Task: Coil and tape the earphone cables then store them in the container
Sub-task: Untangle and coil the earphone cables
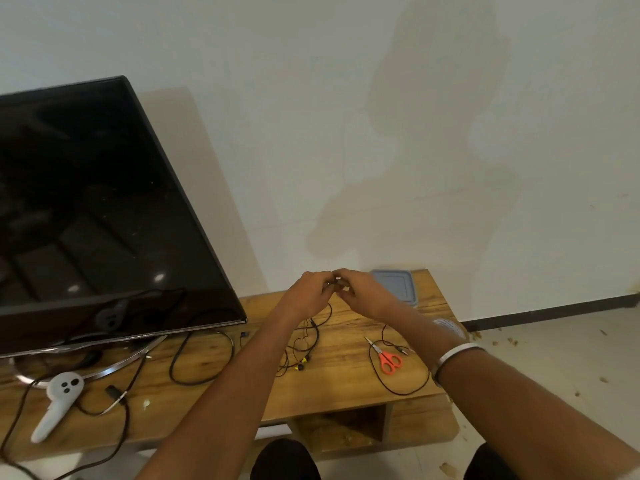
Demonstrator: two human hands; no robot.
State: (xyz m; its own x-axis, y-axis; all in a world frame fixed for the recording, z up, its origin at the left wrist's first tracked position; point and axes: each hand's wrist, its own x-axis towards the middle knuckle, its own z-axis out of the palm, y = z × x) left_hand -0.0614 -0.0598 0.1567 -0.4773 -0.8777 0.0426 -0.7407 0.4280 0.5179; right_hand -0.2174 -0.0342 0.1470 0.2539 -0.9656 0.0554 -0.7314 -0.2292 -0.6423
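Note:
My left hand and my right hand meet above the wooden table, both pinching one end of a black earphone cable. That cable hangs down from my fingers in loose loops to the table, ending in yellow earbuds. A second black earphone cable lies in a wide loop at the right. A grey-blue lidded container sits at the table's back edge, just behind my right hand. A roll of tape shows partly behind my right forearm.
Orange-handled scissors lie on the second cable's loop. A large black TV screen leans at the left on a metal stand. A white controller and other black cords lie on the table. Floor lies at the right.

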